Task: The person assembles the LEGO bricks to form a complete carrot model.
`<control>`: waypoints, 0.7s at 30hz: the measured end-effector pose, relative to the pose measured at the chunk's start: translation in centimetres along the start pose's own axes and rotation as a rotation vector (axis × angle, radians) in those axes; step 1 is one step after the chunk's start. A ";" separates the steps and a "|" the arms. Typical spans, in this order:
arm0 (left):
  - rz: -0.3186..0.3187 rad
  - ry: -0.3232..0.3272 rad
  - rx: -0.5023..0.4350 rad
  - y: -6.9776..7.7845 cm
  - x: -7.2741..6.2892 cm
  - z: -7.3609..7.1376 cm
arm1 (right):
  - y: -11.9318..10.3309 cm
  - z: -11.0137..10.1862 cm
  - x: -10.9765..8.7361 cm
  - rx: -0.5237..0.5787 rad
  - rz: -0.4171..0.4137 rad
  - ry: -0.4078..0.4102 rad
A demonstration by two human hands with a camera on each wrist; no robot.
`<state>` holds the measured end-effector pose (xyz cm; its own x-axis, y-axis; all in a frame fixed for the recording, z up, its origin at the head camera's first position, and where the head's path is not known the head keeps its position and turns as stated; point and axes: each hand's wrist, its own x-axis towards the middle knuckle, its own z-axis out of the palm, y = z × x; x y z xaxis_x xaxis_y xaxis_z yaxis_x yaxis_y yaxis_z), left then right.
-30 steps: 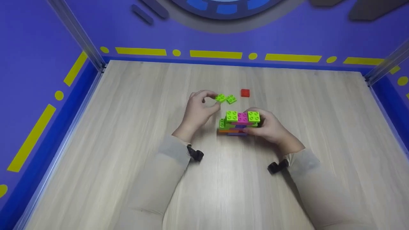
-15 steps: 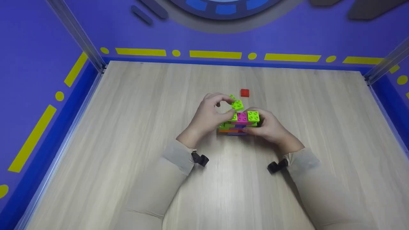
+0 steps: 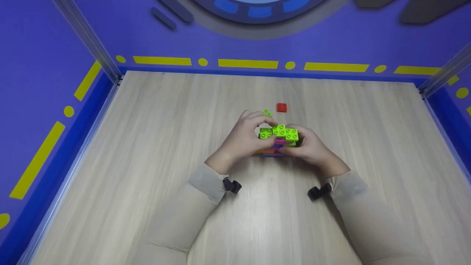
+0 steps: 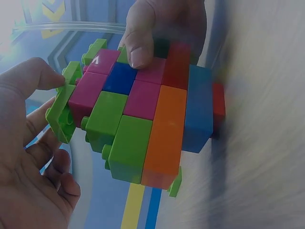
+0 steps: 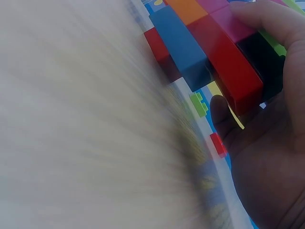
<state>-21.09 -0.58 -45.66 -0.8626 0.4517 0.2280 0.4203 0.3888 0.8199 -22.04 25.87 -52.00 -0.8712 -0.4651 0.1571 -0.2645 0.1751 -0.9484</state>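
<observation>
Between my hands stands a stack of toy building bricks in orange, blue, pink, red and green. My right hand grips its right side, with the thumb on the front face and the fingers mostly hidden behind. My left hand pinches a light green brick between thumb and index finger, at the top of the stack. That brick sits between two other light green bricks, over the pink one. In the left wrist view the remaining left fingers curl loosely beside the stack.
Behind the left hand lies a loose light green brick, partly hidden by the fingers. A red brick rests on the wooden table farther back. Blue panels border the table at the back and sides.
My left hand took one of the loose green bricks from behind the stack and brought it right and toward me onto the stack's top middle. The right hand stayed in place.
</observation>
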 end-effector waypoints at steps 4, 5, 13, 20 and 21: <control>0.007 -0.011 0.001 -0.1 0.0 0.1 | 0.2 0.0 0.1 0.005 -0.002 0.004; 0.008 -0.014 0.002 -0.1 0.0 0.1 | 0.2 0.1 0.1 0.009 0.001 0.003; 0.009 -0.020 0.010 -0.1 0.0 0.6 | 0.1 0.2 0.1 0.025 0.027 0.006; -0.016 0.004 -0.013 0.0 0.1 1.1 | 0.1 0.2 0.1 0.023 0.026 0.016; -0.023 0.003 -0.018 -0.1 0.1 1.2 | 0.2 0.2 0.1 0.020 0.023 0.017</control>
<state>-20.88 0.37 -46.30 -0.8730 0.4399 0.2107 0.3952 0.3846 0.8342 -22.10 25.72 -52.20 -0.8840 -0.4462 0.1396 -0.2359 0.1681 -0.9571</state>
